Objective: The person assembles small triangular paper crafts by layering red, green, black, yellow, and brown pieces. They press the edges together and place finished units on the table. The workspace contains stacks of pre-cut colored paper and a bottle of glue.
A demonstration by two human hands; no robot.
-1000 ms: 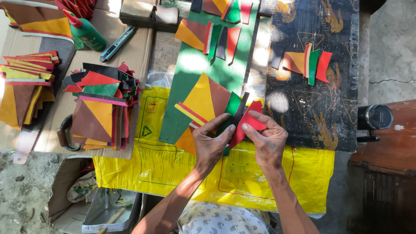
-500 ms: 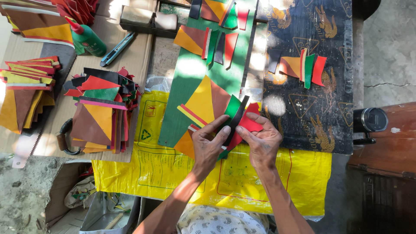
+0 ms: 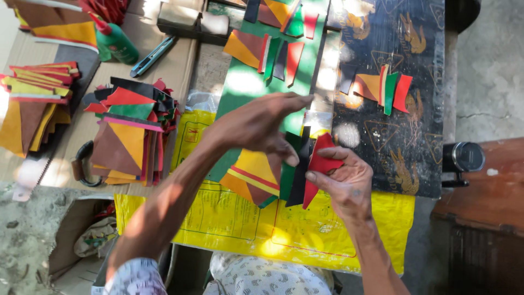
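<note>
A patchwork of leather pieces (image 3: 256,175), yellow, brown, red, green and black, lies on the yellow sack (image 3: 234,218) in front of me. My right hand (image 3: 344,183) pinches its red piece (image 3: 322,161) beside a black strip (image 3: 301,175). Raised over the patchwork, my left hand (image 3: 262,123) has its fingers stretched out, thumb and forefinger close near the black strip's top. Whether it grips anything I cannot tell.
Two finished patchworks lie on the green sheet (image 3: 240,87) and the black patterned sheet (image 3: 382,87). Stacks of cut pieces (image 3: 131,131) sit at left on cardboard, with a green glue bottle (image 3: 112,41) and a utility knife (image 3: 153,54). A cardboard box (image 3: 82,240) stands below.
My left hand has lifted off the patchwork and spread its fingers over it. The right hand stays on the red piece. The view has shifted closer.
</note>
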